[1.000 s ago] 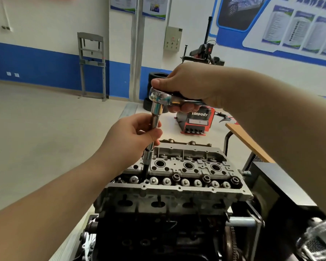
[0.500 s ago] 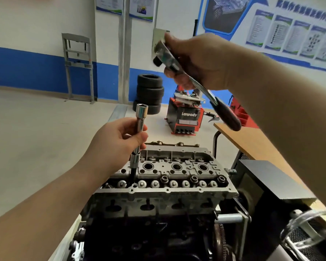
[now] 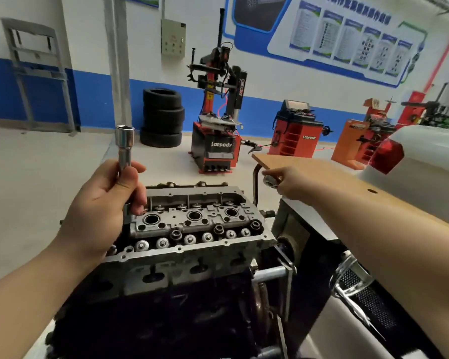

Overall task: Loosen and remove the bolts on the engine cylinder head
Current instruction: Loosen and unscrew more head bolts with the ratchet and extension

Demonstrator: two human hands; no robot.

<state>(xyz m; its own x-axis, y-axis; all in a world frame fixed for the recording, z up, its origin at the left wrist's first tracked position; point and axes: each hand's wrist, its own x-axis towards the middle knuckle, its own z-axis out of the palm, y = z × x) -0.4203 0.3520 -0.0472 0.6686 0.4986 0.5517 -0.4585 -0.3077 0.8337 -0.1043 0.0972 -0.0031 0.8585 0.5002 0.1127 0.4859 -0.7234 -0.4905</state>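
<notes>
Left fingers (image 3: 130,182): wrapped round the socket extension (image 3: 125,149), upright.
Right fingers (image 3: 283,177): clutching the ratchet (image 3: 269,180) over the wooden bench (image 3: 347,182).
Cylinder head (image 3: 197,224): just below the left fingers.
Progress: bolts look largely still seated; removal remains.

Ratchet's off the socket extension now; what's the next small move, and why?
Probably turn the socket extension by hand with the left hand gripping it, since it stands in the cylinder head and the right hand holds the ratchet over at the wooden table.
</notes>
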